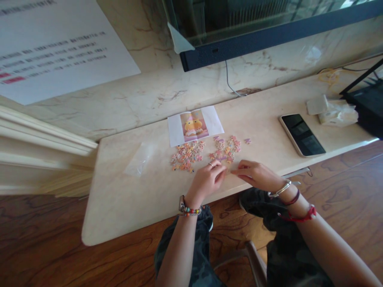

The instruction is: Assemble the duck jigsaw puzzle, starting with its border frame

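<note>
My left hand (pixel 208 180) is closed, thumb and fingers pinched together just in front of the puzzle pieces; whatever lies between the fingertips is too small to make out. Facing it across a small gap, my right hand (pixel 256 174) is also in a pinch near the table's front edge, and I cannot tell what it holds. Loose jigsaw puzzle pieces (pixel 186 155) in pink, orange and white form one pile. A second group of puzzle pieces (pixel 227 149) lies to its right, with a single purple piece (pixel 247 141) apart. Behind them is a creased sheet with a yellow cartoon character picture (pixel 194 126).
On the narrow table (pixel 125 211), a clear plastic bag (pixel 140 159) lies left of the pieces. A phone (pixel 302 134) rests to the right, near a tissue pack (pixel 338 112) and a black router (pixel 366 103). A screen (pixel 254 44) overhangs the back.
</note>
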Demonstrator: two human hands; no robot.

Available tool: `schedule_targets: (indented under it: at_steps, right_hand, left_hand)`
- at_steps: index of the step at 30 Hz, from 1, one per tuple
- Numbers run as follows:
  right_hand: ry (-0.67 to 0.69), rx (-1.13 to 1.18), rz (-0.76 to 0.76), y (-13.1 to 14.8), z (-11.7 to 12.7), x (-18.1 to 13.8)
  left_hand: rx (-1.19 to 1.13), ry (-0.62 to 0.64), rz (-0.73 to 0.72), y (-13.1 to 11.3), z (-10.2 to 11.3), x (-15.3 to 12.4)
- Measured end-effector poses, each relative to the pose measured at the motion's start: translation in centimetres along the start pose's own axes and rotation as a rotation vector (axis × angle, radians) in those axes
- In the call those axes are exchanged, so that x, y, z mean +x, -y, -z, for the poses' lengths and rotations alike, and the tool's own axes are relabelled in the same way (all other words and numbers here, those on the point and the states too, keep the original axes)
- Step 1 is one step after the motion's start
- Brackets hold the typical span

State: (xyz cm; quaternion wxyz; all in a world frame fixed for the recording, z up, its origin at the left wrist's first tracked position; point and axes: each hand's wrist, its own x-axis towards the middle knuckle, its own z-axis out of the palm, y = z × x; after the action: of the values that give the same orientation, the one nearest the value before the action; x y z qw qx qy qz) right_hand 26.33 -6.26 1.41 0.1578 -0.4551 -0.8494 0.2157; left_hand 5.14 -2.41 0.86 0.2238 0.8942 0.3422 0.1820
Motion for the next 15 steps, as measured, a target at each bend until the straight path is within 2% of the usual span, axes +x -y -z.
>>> schedule_targets:
  at_steps: [5, 12, 15]
  right_hand:
    - [-0.109, 0.159, -0.022, -1.0, -1.0, -0.8]
    - [-0.392, 0.292, -0.182, -2.5, -1.3, -1.4]
    - [-0.516, 0.241, -0.27, -3.1, -0.9, -1.0]
  left_hand:
    - [0.01, -0.129, 0.0, 0.7, 0.3, -0.2]
    - [0.117, -0.151, 0.025, 1.5, 0.5, -0.5]
    - [0.156, -0.168, 0.048, 1.9, 0.6, -0.5]
